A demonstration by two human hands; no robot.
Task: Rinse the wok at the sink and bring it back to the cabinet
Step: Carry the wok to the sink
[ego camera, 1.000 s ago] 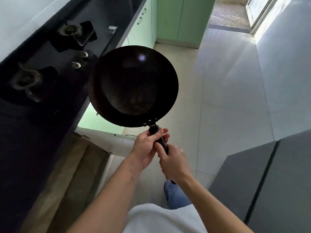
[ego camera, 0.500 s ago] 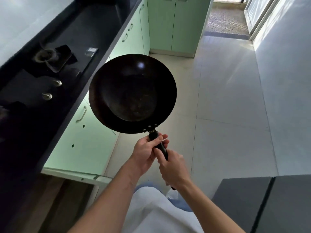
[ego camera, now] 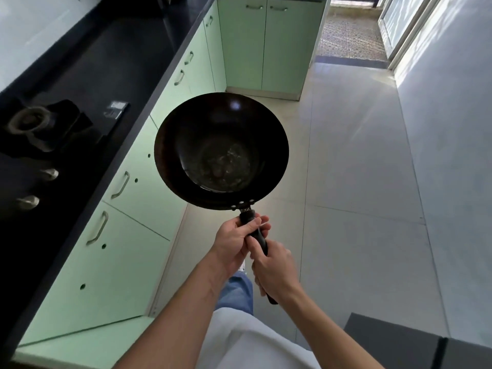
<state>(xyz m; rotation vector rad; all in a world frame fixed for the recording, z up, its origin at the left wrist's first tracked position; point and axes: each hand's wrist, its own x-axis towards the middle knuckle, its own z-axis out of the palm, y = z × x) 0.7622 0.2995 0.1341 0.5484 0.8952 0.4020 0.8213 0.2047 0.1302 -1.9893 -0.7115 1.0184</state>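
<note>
A dark round wok (ego camera: 221,150) hangs in the air over the pale floor, its inside facing me, with a dull worn patch at its bottom. Its black handle (ego camera: 257,237) points back toward me. My left hand (ego camera: 235,245) grips the handle just behind the rivets. My right hand (ego camera: 275,271) grips the same handle lower down, near its end. The wok sits beside the green cabinet fronts (ego camera: 133,209), to their right and apart from them. No sink shows in this view.
A black countertop (ego camera: 111,70) with a gas hob (ego camera: 34,129) and two knobs runs along the left. More green cabinets (ego camera: 266,46) close the far end. A dark grey appliance top (ego camera: 399,342) sits at bottom right. Tiled floor (ego camera: 359,182) stretches ahead.
The view has moved forward along the counter: the open cabinet door and brown interior at lower left are gone from sight. The wok stays held in both hands.
</note>
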